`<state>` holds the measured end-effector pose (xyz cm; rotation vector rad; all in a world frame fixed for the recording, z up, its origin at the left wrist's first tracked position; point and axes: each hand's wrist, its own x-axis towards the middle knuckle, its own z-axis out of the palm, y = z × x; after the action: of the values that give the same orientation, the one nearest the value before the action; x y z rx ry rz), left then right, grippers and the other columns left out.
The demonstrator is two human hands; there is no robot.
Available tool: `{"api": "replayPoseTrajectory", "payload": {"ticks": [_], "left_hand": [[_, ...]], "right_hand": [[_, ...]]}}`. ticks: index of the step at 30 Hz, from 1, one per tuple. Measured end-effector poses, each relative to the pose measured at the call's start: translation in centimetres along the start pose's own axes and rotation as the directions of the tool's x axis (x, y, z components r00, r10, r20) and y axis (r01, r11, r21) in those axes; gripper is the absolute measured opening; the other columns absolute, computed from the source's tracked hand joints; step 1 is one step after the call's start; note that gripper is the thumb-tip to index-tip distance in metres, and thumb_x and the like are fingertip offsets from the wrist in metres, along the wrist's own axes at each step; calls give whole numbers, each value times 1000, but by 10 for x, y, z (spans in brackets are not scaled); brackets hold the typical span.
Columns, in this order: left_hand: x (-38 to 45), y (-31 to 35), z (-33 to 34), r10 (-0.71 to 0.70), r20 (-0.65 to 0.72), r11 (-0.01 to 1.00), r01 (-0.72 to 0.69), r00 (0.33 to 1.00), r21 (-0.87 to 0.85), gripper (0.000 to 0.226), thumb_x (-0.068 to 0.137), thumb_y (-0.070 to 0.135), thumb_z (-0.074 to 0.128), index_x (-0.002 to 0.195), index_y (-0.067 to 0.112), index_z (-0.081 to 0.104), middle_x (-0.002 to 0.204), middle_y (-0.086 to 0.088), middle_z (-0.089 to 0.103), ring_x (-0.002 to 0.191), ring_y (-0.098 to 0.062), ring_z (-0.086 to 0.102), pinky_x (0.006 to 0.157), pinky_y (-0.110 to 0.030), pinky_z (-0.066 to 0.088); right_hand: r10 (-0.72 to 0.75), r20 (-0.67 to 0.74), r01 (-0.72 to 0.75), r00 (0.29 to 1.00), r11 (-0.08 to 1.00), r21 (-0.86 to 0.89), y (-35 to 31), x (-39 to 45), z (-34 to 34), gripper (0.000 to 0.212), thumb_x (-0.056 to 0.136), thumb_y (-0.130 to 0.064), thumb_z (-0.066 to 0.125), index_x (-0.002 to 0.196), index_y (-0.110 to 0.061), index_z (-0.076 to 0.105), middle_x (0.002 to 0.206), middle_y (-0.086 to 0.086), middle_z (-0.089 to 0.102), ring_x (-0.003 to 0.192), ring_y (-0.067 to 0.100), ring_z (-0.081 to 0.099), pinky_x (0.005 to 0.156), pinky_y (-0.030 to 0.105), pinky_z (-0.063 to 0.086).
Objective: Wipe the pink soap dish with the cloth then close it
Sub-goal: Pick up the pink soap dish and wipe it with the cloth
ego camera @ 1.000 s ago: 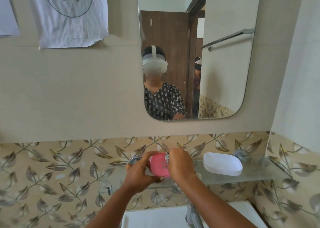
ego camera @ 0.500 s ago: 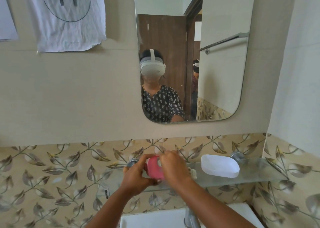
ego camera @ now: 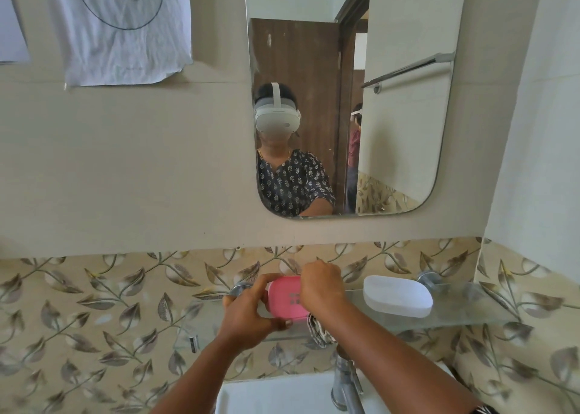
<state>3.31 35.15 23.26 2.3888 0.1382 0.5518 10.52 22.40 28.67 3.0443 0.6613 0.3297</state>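
The pink soap dish [ego camera: 287, 299] is held up in front of the glass shelf [ego camera: 464, 314], its underside with small slots facing me. My left hand [ego camera: 248, 314] grips its left end, fingers over the top and thumb below. My right hand [ego camera: 320, 291] is curled over the dish's right end and holds a patterned cloth [ego camera: 318, 330], whose tail hangs below the wrist. A translucent white lid [ego camera: 397, 296] lies on the shelf to the right, apart from the dish.
A chrome tap [ego camera: 345, 385] rises from the white basin [ego camera: 276, 394] just under my right forearm. A mirror [ego camera: 392, 131] hangs above on the beige wall, a paper sheet [ego camera: 122, 27] to its left. Chrome shelf brackets [ego camera: 426, 280] stand behind the lid.
The dish has turned in my hands from edge-on half a second ago to showing its broad underside. My right hand has shifted over its right end; the view has tilted slightly.
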Motion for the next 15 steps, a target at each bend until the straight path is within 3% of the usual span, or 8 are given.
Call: {"api": "replayPoseTrajectory", "payload": {"ticks": [4,8,12,15], "left_hand": [[1,0,0,3,-3,1000,-3,1000,13,79,55,47,83,121,53,38,87,20,62,89,14,46,81,-30,22],[1,0,0,5,0,1000,-5,1000,3,79,56,46,83,120,55,37,87,19,62,89,14,46,81,-30,22],[3,-3,0,-3,15,1000,3,1000,12,80,56,44,82,119,56,36,87,18,61,90,11,48,81,-31,21],[5,-5,1,-7,28,1000,6,1000,19,74,59,45,78,120,56,37,86,19,62,89,7,50,82,-32,21]], "right_hand": [[52,25,-54,998,992,116,6,0,0,15,88,-21,65,95,-7,64,99,4,66,93,20,62,73,27,46],[79,81,-95,994,972,217,5,-4,-1,34,84,-32,71,103,-4,63,107,6,64,102,24,59,86,31,50],[115,105,-141,988,947,290,-3,-7,-2,23,87,-15,64,107,-4,63,108,9,67,99,24,63,79,28,52],[119,104,-150,987,913,380,-18,-12,-4,30,88,-12,57,118,-8,59,103,7,67,88,20,64,75,28,54]]}}
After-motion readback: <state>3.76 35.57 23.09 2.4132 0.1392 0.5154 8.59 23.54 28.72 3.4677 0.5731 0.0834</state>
